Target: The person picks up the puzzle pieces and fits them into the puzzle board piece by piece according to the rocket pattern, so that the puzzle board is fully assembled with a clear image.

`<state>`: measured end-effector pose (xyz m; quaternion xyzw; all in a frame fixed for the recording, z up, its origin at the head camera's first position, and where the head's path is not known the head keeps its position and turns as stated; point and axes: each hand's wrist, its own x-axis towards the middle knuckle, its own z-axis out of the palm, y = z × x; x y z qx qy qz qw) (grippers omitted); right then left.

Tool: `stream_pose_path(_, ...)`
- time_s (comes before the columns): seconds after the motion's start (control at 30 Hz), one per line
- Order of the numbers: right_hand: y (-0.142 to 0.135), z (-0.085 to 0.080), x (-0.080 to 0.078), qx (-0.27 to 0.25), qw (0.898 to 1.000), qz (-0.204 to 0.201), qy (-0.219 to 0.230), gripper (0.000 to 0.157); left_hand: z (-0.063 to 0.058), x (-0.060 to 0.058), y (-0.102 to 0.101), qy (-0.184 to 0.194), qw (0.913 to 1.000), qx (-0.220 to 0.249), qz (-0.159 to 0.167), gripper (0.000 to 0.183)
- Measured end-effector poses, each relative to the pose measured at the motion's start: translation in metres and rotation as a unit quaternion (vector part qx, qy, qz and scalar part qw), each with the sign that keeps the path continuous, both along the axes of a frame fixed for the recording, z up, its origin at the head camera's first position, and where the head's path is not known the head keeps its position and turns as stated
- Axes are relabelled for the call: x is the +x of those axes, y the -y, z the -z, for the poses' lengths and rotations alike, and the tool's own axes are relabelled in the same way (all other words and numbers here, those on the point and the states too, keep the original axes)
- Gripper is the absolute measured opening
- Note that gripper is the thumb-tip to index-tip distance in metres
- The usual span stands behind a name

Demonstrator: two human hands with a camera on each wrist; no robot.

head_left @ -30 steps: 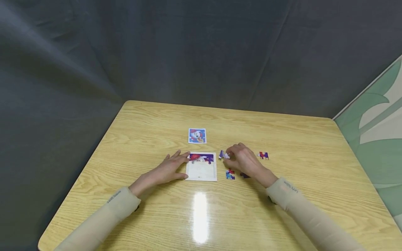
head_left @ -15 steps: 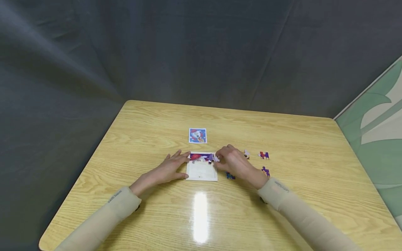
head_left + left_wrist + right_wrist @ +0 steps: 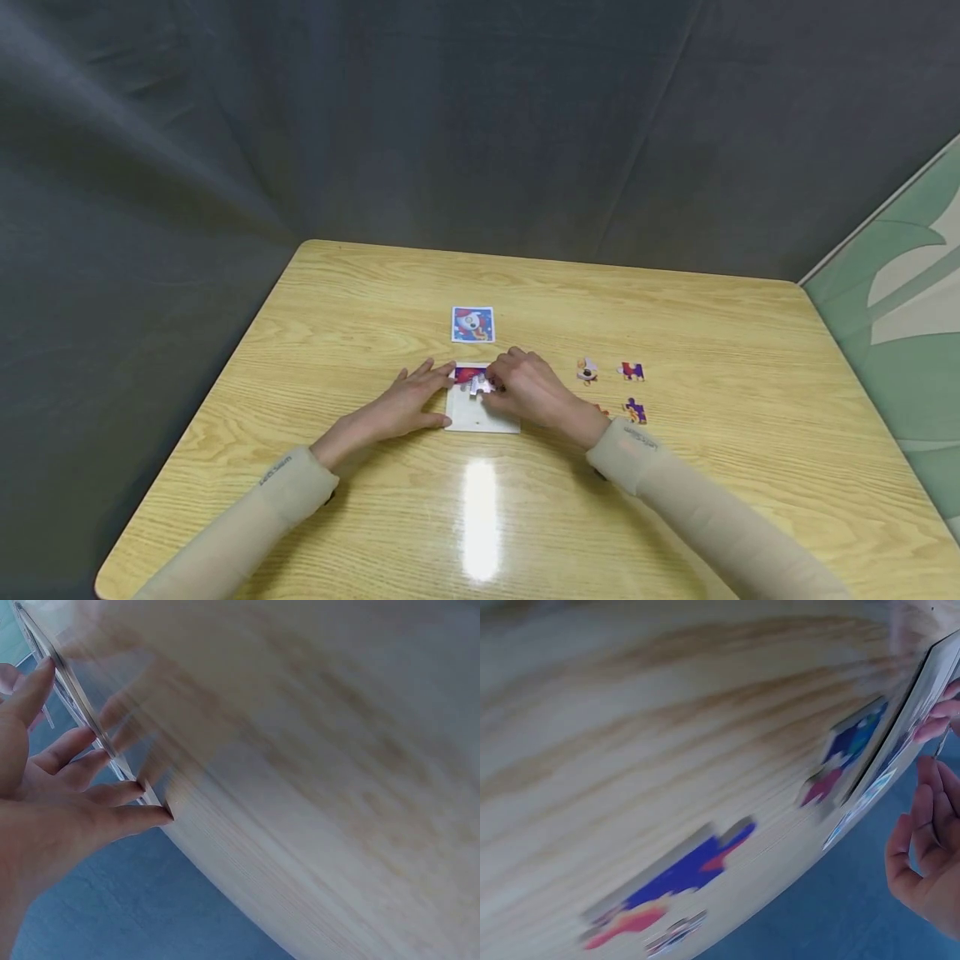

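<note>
tray (image 3: pixel 462 410) (head view): on table (image 3: pixel 360 317), pale bed mostly bare where visible; coloured strip (image 3: pixel 468 375) along its far edge, R end hidden.
L hand (image 3: pixel 397 404): at tray's L side, fingers & thumb spread, tips on its edge; gripping nothing.
R hand (image 3: pixel 534 390): over tray's R part, thumb & fingers in a near-closed pinch on held pc.
held pc (image 3: pixel 480 384): above tray bed, at near side of strip; can't tell if touching.
handling: prob. light, stiff, thin, a bit slick; knobs likely the weak bits. Best hold = opp. edges of main body, not knobs.
loose pcs (image 3: pixel 587 372): R of tray, well apart; 1 partly hidden by R wrist.
pic card (image 3: pixel 473 324): just past tray's far edge, not touching.
L wrist view, tray edge (image 3: pixel 81 706): L fingertips along it, no pinch; likely steadies tray.
R wrist view, blue-red pc (image 3: pixel 847 746): flat, just beside tray.
R fingertips: pinched at tray; pc mostly out of sight here, exact hold unclear.
</note>
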<state>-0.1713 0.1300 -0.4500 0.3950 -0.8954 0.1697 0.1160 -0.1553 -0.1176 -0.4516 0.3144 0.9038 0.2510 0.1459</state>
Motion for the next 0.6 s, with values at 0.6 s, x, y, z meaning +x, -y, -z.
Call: stream_pose_path(0.6, 0.027, 0.007, -0.002, 0.043, 0.998, -0.003, 0.044, 0.013, -0.001, 0.000, -0.001, 0.006, 1.0000, 0.002, 0.000, 0.058)
